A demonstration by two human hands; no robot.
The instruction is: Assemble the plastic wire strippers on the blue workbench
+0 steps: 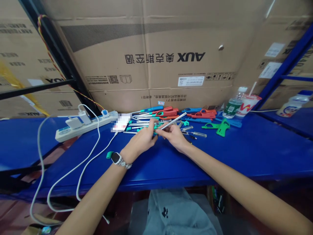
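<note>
Above the blue table, my two hands meet around a silver metal tube (172,120) that slants up to the right. My left hand (144,137), with a watch (116,158) on its wrist, is closed at the tube's lower end, near a small green plastic piece partly hidden by the fingers. My right hand (176,138) is closed around the tube from the other side. Behind them lie several silver rods with green ends (138,124), red plastic lighter-type handles (168,112) and blue ones (157,108). Small clear-handled pieces (199,134) lie right of my right hand.
Green plastic handles (222,127) lie farther right. A water bottle (233,104), a paper cup with a straw (248,105) and a milky bottle (293,103) stand at the right. On the left are a power strip (97,122), a phone (121,123) and white cables (84,166). Cardboard boxes (156,39) form the back.
</note>
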